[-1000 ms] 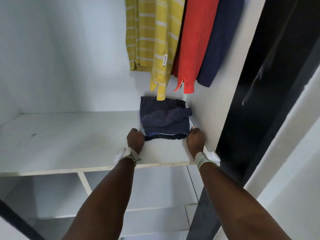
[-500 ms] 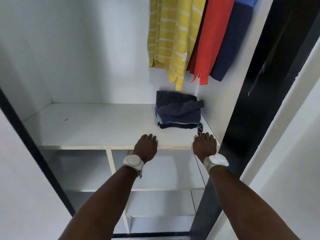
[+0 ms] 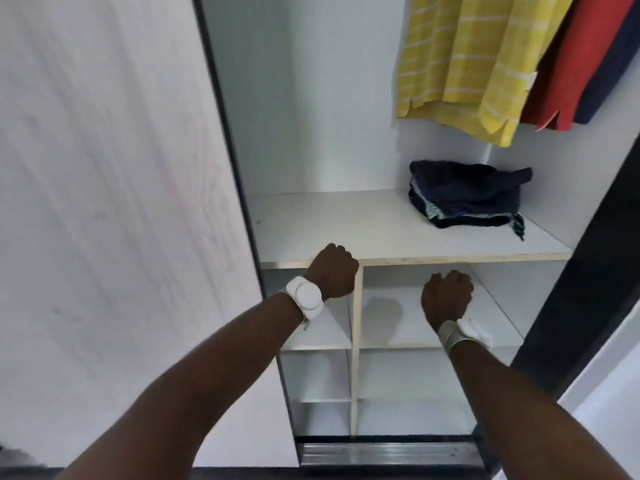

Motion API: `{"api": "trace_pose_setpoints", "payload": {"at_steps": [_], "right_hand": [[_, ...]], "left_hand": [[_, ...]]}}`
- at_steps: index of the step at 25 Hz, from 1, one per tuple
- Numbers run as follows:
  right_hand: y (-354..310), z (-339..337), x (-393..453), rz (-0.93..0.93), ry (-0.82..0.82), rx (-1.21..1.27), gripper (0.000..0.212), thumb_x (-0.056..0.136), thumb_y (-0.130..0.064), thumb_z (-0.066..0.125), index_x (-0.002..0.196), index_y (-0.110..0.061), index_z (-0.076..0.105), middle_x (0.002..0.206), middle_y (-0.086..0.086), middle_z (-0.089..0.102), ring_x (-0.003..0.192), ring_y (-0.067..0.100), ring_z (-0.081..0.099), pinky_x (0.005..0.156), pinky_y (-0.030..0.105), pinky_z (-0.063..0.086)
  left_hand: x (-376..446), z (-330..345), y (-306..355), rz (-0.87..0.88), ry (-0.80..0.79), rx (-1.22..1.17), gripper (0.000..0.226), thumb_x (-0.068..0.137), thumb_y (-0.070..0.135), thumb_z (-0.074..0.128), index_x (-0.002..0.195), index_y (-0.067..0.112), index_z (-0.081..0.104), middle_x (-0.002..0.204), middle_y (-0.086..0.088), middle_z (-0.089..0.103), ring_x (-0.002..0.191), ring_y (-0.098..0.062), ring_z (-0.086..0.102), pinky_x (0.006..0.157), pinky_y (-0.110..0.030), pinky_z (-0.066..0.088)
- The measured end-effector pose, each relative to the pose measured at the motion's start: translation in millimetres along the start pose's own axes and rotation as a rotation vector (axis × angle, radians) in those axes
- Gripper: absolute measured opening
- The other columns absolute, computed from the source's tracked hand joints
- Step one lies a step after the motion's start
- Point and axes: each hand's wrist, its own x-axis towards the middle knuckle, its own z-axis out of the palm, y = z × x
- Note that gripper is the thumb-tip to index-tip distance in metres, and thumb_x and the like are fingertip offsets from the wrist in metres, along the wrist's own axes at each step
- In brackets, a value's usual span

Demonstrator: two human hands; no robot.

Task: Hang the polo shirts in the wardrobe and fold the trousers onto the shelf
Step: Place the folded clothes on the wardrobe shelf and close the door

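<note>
White boards line the inside of the wardrobe [image 3: 332,98], whose sliding door [image 3: 114,202] stands to the left of the opening with a dark frame along its edge. Across the middle runs the shelf [image 3: 346,226], and all else can be placed from it. On its right rear part lie the folded trousers [image 3: 467,197], a dark navy stack with a paler striped layer showing at the near edge and a bit of fringed cloth trailing toward the shelf front. Above that stack hang the polo shirts: a yellow striped polo shirt [image 3: 457,64], a red polo shirt [image 3: 585,57] to its right, and a navy polo shirt [image 3: 620,64] at the far right edge. Neither shirt hem touches the trousers. Left hand [image 3: 332,271] is at the shelf's front edge, fingers curled under, holding nothing; whether the knuckles touch the board cannot be told. Right hand [image 3: 446,294] hangs just below the shelf front, also loosely fisted and empty. Both wrists carry white bands. Beneath the shelf, an upright divider [image 3: 356,341] splits smaller compartments.
</note>
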Motion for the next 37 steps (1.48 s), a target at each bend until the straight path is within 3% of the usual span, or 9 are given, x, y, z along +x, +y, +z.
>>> {"api": "trace_pose_setpoints", "payload": {"at_steps": [4,7,9,11,14,19,28,33,37], "right_hand": [[-134.3,17.5,-98.0,-0.337,-0.025,0.426,0.025,0.093,-0.018,0.035,0.083,-0.007,0.055,0.081,0.013,0.055,0.08,0.032,0.054,0.078,0.044,0.043],[-242.8,2.9,-144.8,-0.307,-0.322,0.807,0.025,0.094,-0.036,0.045,0.09,-0.014,0.058,0.088,0.003,0.061,0.085,0.023,0.056,0.079,0.042,0.047],[-292.9,-9.4,-160.2,-0.262,-0.61,0.893,0.035,0.089,-0.044,0.054,0.11,-0.016,0.058,0.105,0.002,0.065,0.098,0.022,0.06,0.087,0.038,0.048],[-314.4,-16.5,-160.4,-0.227,-0.813,0.9,0.044,0.088,-0.043,0.062,0.122,-0.017,0.052,0.117,0.002,0.064,0.105,0.021,0.059,0.087,0.032,0.046],[-312.4,-14.5,-151.1,-0.225,-0.873,0.844,0.046,0.09,-0.047,0.062,0.12,-0.014,0.055,0.112,0.0,0.064,0.1,0.017,0.059,0.08,0.025,0.04],[-306.0,-14.6,-141.8,-0.249,-0.866,0.844,0.031,0.087,-0.051,0.065,0.097,-0.022,0.059,0.091,-0.007,0.064,0.08,0.011,0.056,0.067,0.021,0.039],[-272.6,-39.7,-107.4,-0.299,-0.901,0.79,0.029,0.088,-0.044,0.068,0.072,-0.033,0.047,0.069,-0.017,0.052,0.062,-0.001,0.049,0.054,0.008,0.036],[-234.3,-57.3,-75.7,-0.306,-0.892,0.779,0.026,0.089,-0.043,0.067,0.074,-0.034,0.048,0.071,-0.018,0.054,0.063,-0.001,0.05,0.053,0.006,0.035],[-194.3,-73.5,-43.5,-0.281,-0.892,0.771,0.021,0.091,-0.04,0.065,0.078,-0.035,0.05,0.076,-0.019,0.056,0.068,-0.003,0.052,0.054,0.004,0.036]], "left_hand": [[-48.2,-49.8,-82.9,-0.061,0.079,0.3,0.015,0.071,0.016,0.055,0.071,0.013,0.069,0.073,-0.01,0.07,0.075,-0.025,0.06,0.095,-0.039,0.035],[-63.3,-82.1,-130.8,0.064,0.317,0.418,0.015,0.057,0.007,0.053,0.047,0.017,0.056,0.046,-0.005,0.055,0.051,-0.019,0.05,0.102,-0.043,0.033],[-67.4,-91.0,-155.5,0.087,0.342,0.485,0.026,0.053,0.006,0.052,0.041,0.022,0.037,0.038,0.0,0.043,0.042,-0.014,0.037,0.097,-0.039,0.036],[-65.7,-93.1,-170.3,0.094,0.346,0.57,0.044,0.052,0.007,0.057,0.042,0.022,0.016,0.038,0.004,0.027,0.039,-0.011,0.024,0.077,-0.03,0.041],[-60.4,-85.8,-182.1,0.226,0.328,0.517,0.051,0.056,0.007,0.058,0.046,0.023,0.011,0.043,0.006,0.018,0.039,-0.011,0.02,0.055,-0.023,0.024],[-54.4,-88.2,-180.2,0.195,0.3,0.531,0.031,0.056,0.005,0.046,0.041,0.025,0.028,0.039,0.005,0.024,0.039,-0.011,0.022,0.054,-0.024,0.018],[-26.3,-101.3,-146.6,0.15,0.403,0.479,0.025,0.057,0.006,0.027,0.041,0.024,0.022,0.038,0.006,0.023,0.039,-0.011,0.019,0.052,-0.023,0.018],[7.3,-110.4,-108.8,0.152,0.482,0.482,0.022,0.055,0.007,0.023,0.044,0.019,0.01,0.038,0.004,0.021,0.037,-0.012,0.02,0.052,-0.022,0.017],[44.5,-120.2,-71.8,0.201,0.483,0.446,0.035,0.051,0.009,0.04,0.045,0.019,0.008,0.038,0.004,0.022,0.037,-0.012,0.019,0.052,-0.022,0.018]]}}
